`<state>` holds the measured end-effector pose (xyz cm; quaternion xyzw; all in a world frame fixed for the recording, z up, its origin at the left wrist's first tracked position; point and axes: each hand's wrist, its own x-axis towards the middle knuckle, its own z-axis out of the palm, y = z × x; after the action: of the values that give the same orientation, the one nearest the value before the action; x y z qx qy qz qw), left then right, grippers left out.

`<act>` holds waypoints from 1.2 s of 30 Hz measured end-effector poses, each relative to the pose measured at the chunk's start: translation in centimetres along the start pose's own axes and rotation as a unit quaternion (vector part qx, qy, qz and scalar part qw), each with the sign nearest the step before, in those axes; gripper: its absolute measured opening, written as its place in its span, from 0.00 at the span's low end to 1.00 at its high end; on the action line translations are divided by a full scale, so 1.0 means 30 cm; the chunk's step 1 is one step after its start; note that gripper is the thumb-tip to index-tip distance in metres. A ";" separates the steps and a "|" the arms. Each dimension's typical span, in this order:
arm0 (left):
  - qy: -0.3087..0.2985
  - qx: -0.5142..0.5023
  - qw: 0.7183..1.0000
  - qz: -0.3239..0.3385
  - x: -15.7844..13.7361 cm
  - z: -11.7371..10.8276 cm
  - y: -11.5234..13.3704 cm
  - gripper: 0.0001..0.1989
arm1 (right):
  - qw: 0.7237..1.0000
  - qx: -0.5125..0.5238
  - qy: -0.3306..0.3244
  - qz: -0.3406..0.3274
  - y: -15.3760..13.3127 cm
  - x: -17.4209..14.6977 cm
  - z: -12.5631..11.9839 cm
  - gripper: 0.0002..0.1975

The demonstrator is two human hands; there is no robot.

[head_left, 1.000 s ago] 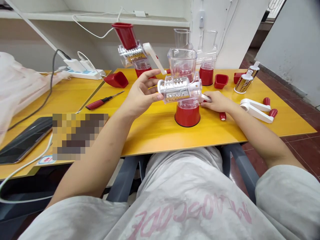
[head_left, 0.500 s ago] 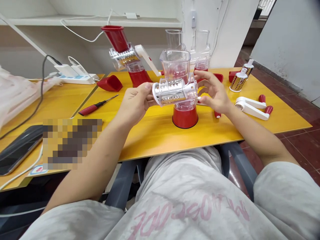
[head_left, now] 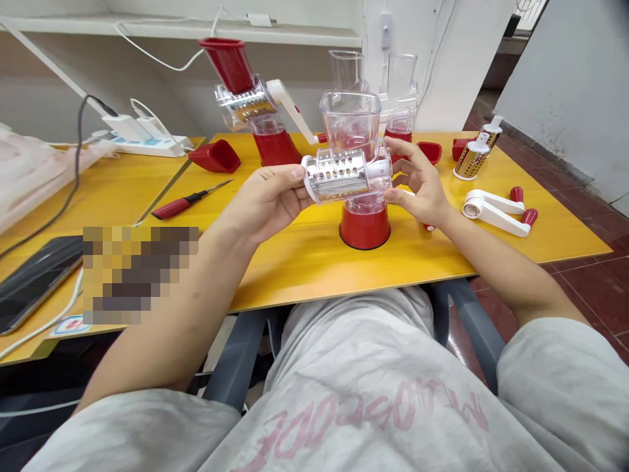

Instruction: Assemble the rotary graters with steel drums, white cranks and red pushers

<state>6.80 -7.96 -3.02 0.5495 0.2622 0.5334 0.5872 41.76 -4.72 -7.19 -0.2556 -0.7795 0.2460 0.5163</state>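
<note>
the rotary grater (head_left: pixel 354 172) stands near the middle of the yellow table (head_left: pixel 314 255), a little back from its front edge, its red base (head_left: pixel 364 226) planted on the top and its clear hopper (head_left: pixel 350 118) rising upright. the left hand (head_left: pixel 268 200) is closed on the left end of the clear barrel, thumb on top and fingers underneath, where the perforated drum (head_left: pixel 339 174) shows through. the right hand (head_left: pixel 417 183) cups the barrel's right end with its fingers curled and spread; it seems to press on the white cap there, though the contact itself is hidden behind the grater.

behind it, toward the back edge, a second grater (head_left: pixel 250 98) with a red pusher tilts to the left. a red-handled screwdriver (head_left: pixel 189 200) lies well to the left. toward the right edge rest a white crank handle (head_left: pixel 496 211) and two steel drums (head_left: pixel 474 157). a phone (head_left: pixel 34 278) lies on the neighbouring table at the left.
</note>
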 end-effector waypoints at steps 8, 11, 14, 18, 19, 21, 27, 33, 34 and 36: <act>-0.041 0.026 0.998 0.048 -0.001 0.030 -0.024 0.28 | 0.998 -0.015 -0.025 -0.048 0.059 0.012 0.002 0.60; -0.054 0.057 0.994 0.075 -0.006 0.051 -0.023 0.33 | 0.998 -0.020 -0.023 -0.057 0.045 0.016 0.011 0.60; -0.078 0.068 0.990 0.097 -0.004 0.056 -0.036 0.35 | 0.998 -0.016 -0.010 -0.064 0.036 0.016 0.012 0.61; -0.070 0.094 0.987 0.110 0.000 0.041 -0.062 0.32 | 0.997 0.017 0.045 -0.052 0.002 0.011 0.003 0.53; -0.067 0.101 0.986 0.112 0.000 0.037 -0.067 0.32 | 0.997 0.024 0.061 -0.049 -0.010 0.009 0.001 0.48; -0.066 0.112 0.985 0.117 -0.001 0.031 -0.072 0.32 | 0.994 0.028 0.091 -0.047 -0.034 0.008 0.000 0.40; -0.064 0.119 0.983 0.122 0.003 0.035 -0.072 0.33 | 0.993 -0.014 0.104 -0.057 -0.061 0.021 -0.001 0.33; -0.059 0.137 0.981 0.127 -0.006 0.049 -0.061 0.38 | 0.989 -0.023 0.115 -0.085 -0.032 0.036 -0.036 0.40; -0.063 0.142 0.979 0.130 -0.008 0.050 -0.060 0.38 | 0.990 -0.022 0.117 -0.083 -0.030 0.035 -0.039 0.40; -0.069 0.151 0.977 0.135 -0.008 0.048 -0.064 0.36 | 0.991 -0.026 0.110 -0.068 -0.035 0.030 -0.036 0.37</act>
<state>8.67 -8.38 -4.49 0.6978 0.2220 0.5223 0.4371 42.31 -4.80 -5.53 -0.2412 -0.7393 0.1607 0.6079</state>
